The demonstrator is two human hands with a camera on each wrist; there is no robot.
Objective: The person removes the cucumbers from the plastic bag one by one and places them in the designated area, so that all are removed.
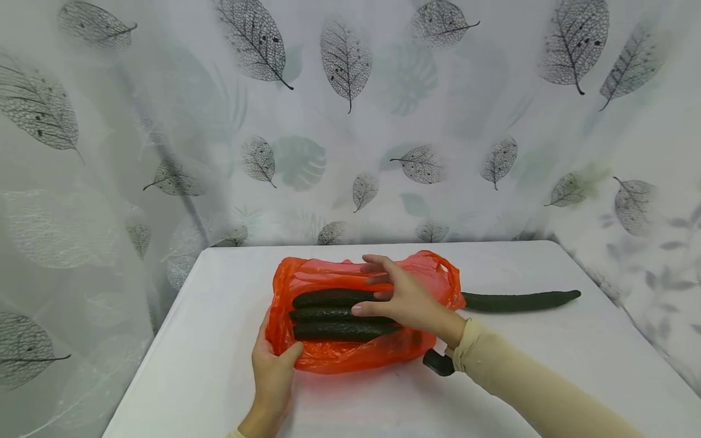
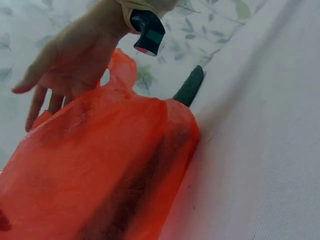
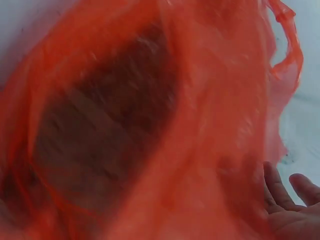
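Observation:
Three dark green cucumbers [image 1: 339, 330] lie side by side in a thin orange-red plastic bag [image 1: 361, 360]. At the bag's left end my left hand [image 1: 274, 368] grips its edge, thumb in front and fingers partly hidden behind. My right hand [image 1: 408, 296] hovers over the cucumbers' right ends with fingers spread and slightly bent; nothing shows between them. In the left wrist view, the right hand [image 2: 75, 65] appears beyond the bag [image 2: 100, 155], near its handle. Dark shapes show through the bag [image 3: 215, 100] in the right wrist view.
Another long cucumber [image 1: 520, 302] lies on the white table [image 1: 219, 316], just right of the bag and partly covered by it. A dark wrist camera [image 1: 438, 362] sits under the right wrist. A leaf-patterned curtain [image 1: 350, 134] hangs behind the table.

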